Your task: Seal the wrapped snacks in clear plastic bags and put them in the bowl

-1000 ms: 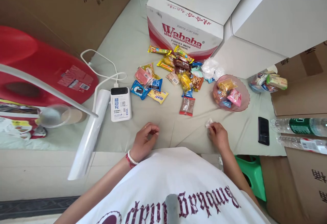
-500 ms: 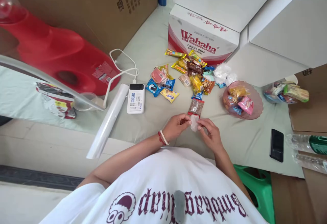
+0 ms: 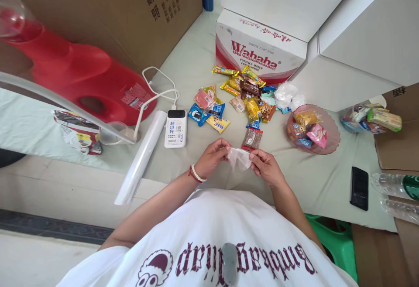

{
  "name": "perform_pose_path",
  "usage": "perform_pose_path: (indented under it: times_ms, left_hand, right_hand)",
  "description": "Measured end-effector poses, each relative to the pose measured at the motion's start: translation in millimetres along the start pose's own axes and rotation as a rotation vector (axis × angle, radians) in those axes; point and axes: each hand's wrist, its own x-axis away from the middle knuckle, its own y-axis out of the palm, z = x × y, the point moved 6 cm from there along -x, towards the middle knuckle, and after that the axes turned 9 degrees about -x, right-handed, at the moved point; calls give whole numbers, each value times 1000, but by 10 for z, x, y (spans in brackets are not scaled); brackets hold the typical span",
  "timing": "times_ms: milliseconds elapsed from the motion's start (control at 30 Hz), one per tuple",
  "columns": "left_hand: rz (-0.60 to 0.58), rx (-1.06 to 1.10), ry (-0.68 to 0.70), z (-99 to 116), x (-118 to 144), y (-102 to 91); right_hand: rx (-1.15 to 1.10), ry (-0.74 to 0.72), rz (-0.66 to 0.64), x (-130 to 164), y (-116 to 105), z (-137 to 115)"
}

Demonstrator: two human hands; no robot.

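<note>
A thin clear plastic bag [image 3: 239,159] is stretched between my two hands, close to my chest. My left hand [image 3: 215,155] pinches its left end between thumb and fingers. At the other end, my right hand [image 3: 266,166] grips the bag's upper right corner. Just beyond the bag lies a brown snack packet [image 3: 252,138] with red edges. Behind that packet spreads a pile of small wrapped snacks, among them a yellow wrapped snack [image 3: 253,107] and a yellow biscuit packet [image 3: 218,123].
A pink glass bowl [image 3: 334,138] of snacks stands right of the pile, near crumpled clear bags [image 3: 285,95]. Left are a white power bank [image 3: 176,129], a plastic film roll [image 3: 140,160] and a red jug [image 3: 88,82]. A phone [image 3: 359,188] lies right; a Wahaha box [image 3: 262,47] stands behind.
The bag was bunched up between my fingertips and is now spread wider. My left hand has moved left, drawing the hands apart. The view has shifted slightly.
</note>
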Motion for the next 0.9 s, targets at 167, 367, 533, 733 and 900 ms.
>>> perform_pose_path:
  times_ms: [167,367,533,733,900]
  left_hand:
    - [370,-201,134,147,32,-297]
    - [109,-395,31,111,110,84]
    - [135,-343,40,62,-108,297]
    - [279,309,-127,-193,-145,155]
    - [335,380,-61,-136,-138,87]
  right_hand:
    - [-125,-15,154,8,-30,34]
    - [-70,-129,186,64,63,80]
    - [-12,-217,200,119,111,89]
    - [-280,-97,316,177,-98,368]
    - [-59,-135,277,297,-82,483]
